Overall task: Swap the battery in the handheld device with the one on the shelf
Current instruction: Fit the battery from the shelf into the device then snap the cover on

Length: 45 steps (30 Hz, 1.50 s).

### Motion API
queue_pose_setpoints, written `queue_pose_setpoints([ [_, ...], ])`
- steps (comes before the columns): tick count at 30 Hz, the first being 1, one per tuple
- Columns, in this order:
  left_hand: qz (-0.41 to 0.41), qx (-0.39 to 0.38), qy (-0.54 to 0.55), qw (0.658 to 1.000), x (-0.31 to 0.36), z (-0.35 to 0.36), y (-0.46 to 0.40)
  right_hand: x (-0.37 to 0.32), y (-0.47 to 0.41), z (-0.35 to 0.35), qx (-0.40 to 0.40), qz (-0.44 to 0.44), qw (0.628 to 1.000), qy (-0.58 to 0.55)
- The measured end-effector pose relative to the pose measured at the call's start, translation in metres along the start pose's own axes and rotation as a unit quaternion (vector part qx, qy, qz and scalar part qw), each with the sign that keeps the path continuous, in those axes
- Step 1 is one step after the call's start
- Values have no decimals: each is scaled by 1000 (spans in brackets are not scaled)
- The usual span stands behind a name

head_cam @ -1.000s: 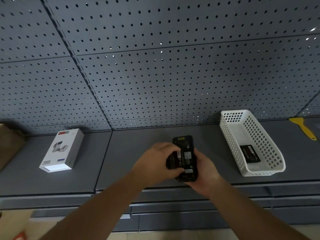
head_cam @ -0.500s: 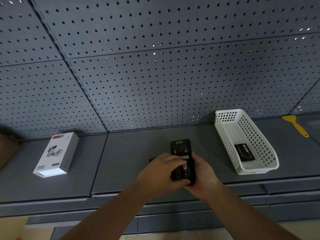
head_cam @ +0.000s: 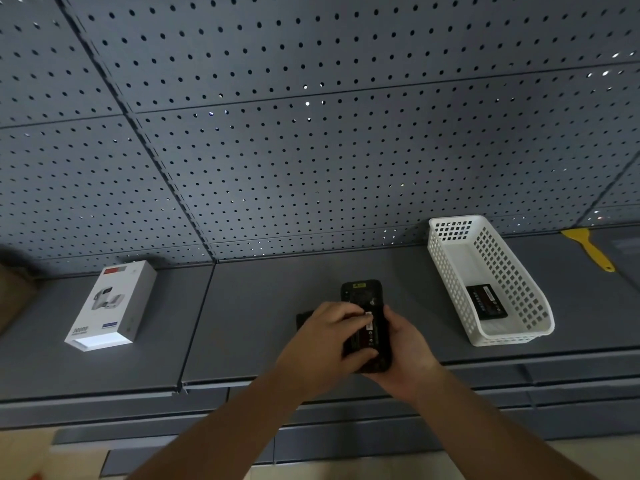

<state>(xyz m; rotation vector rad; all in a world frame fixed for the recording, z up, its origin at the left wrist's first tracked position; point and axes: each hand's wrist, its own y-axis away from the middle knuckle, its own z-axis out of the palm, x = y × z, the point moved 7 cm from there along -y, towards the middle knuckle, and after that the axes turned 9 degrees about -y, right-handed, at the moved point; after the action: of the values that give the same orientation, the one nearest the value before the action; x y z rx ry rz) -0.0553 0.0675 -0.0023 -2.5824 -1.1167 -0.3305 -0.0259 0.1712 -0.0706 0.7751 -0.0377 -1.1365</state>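
Observation:
A black handheld device [head_cam: 362,293] lies back-up in my right hand [head_cam: 407,348], just above the front of the grey shelf [head_cam: 256,317]. My left hand [head_cam: 322,341] reaches over it from the left. Its fingers and thumb pinch the labelled battery [head_cam: 363,336] that sits in the device's open back. A dark flat piece [head_cam: 303,318] lies on the shelf behind my left hand, mostly hidden. A second black battery [head_cam: 486,301] lies inside a white perforated basket [head_cam: 512,336] to the right.
A white product box [head_cam: 110,304] lies on the shelf to the left. A yellow scraper [head_cam: 588,249] rests at the far right by the pegboard back wall [head_cam: 311,150]. A brown object [head_cam: 14,292] sits at the left edge.
The battery stood tilted out at the device's left side a second ago; it now lies in the back under my left fingers. The dark flat piece came into view on the shelf.

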Motion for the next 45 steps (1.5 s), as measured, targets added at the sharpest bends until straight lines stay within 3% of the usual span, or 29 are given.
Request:
queue_pose_setpoints([
  [6, -18, 16, 30, 999, -3, 3, 4, -1, -1, -2, 1, -8, 1000, -4],
  [12, -116, 31, 85, 989, -12, 6, 7, -1, -4, 1, -19, -18, 999, 24],
  [15, -219, 47, 221, 949, -22, 13, 11, -3, -6, -2, -19, -19, 999, 45],
  [18, -340, 41, 342, 875, -33, 23, 16, -4, -7, -4, -14, -28, 998, 54],
  [22, -359, 20, 378, 854, -45, 31, 15, -9, -7, -4, -6, -51, 996, 67],
  [26, -345, 10, 309, 886, -54, 32, 13, -11, -8, -8, 20, -61, 994, 88],
  [29, -337, 19, 130, 932, -77, 20, 19, -15, -10, -16, 46, -59, 992, 100],
  [32, -282, -44, -1, 958, -93, 21, 24, -18, -9, -22, 54, -53, 992, 101],
  [38, -213, -149, -12, 965, -104, 38, 33, -22, -10, -29, 68, -63, 993, 73],
  [45, -199, -142, -1, 970, -102, 37, 29, -24, -8, -27, 78, -62, 994, 39],
])
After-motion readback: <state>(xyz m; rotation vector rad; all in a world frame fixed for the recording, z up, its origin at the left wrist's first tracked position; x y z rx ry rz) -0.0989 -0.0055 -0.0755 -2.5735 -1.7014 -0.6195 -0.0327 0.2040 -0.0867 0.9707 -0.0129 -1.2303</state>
